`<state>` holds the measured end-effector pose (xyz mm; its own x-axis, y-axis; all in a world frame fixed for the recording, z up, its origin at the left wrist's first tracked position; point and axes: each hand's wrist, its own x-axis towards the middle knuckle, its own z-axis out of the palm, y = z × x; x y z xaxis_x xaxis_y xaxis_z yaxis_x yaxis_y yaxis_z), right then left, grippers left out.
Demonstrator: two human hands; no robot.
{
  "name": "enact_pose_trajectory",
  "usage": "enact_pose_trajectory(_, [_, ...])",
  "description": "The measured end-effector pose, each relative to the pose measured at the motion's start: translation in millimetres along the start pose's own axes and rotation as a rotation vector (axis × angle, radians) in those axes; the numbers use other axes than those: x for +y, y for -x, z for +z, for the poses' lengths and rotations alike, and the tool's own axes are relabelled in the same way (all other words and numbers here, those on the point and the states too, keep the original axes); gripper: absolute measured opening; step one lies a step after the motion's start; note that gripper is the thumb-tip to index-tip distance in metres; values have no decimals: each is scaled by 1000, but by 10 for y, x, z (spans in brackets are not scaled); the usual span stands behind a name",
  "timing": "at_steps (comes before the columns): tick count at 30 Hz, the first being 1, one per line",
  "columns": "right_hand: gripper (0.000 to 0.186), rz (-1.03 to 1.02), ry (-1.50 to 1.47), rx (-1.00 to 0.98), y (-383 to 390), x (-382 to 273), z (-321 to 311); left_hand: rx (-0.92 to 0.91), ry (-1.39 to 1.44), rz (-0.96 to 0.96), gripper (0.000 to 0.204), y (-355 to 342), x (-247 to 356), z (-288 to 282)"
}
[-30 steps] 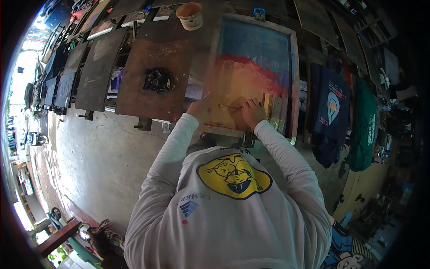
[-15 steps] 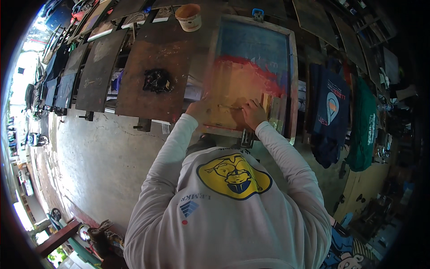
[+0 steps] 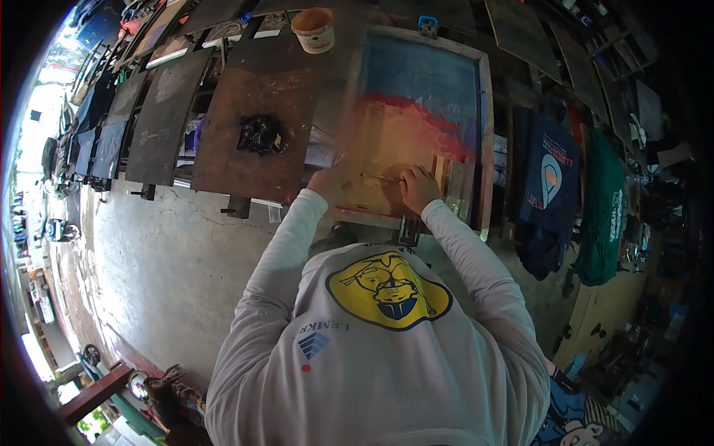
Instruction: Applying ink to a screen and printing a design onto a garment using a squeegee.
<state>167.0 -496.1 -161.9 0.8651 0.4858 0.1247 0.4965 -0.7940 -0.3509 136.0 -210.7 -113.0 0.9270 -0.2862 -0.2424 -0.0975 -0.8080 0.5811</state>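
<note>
A screen-printing frame [image 3: 485,134] lies flat in front of me, with blue mesh at its far part, a red smear of ink across the middle and a tan area nearer me. My right hand [image 3: 419,187] rests over the tan area's right side with bent fingers; what lies under the fingertips is hidden. Left of those fingertips, a small dark mark or strip [image 3: 379,178] shows on the tan surface. At the frame's near left edge is my left hand [image 3: 323,186], its fingers blurred, so I cannot tell whether they grip the frame.
A brown board [image 3: 253,89] on the left bears a crumpled black plastic bag [image 3: 260,134]. Beyond stands a stained white bucket [image 3: 314,33]. A blue-handled clamp [image 3: 428,26] sits at the frame's far edge. Navy [image 3: 547,178] and green shirts [image 3: 604,208] hang over boards at right.
Hardly anything differs. My right hand has shifted very slightly to the left; my left hand stays at the frame's edge.
</note>
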Motion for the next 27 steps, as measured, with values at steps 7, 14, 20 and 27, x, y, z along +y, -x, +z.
enact_pose_trajectory(7, [8,-8,-7,41,-70,38,13,17,-1,-16,66,-34,-66,64])
enact_pose_trajectory(14, [6,21,-15,84,-160,98,68,30,-8,-6,72,-45,-139,130])
enact_pose_trajectory(20, [18,-30,-42,113,-123,156,-15,-37,-36,-45,75,-30,-47,53])
enact_pose_trajectory(27, [17,145,-242,129,57,422,-203,4,-34,22,76,-8,-30,24])
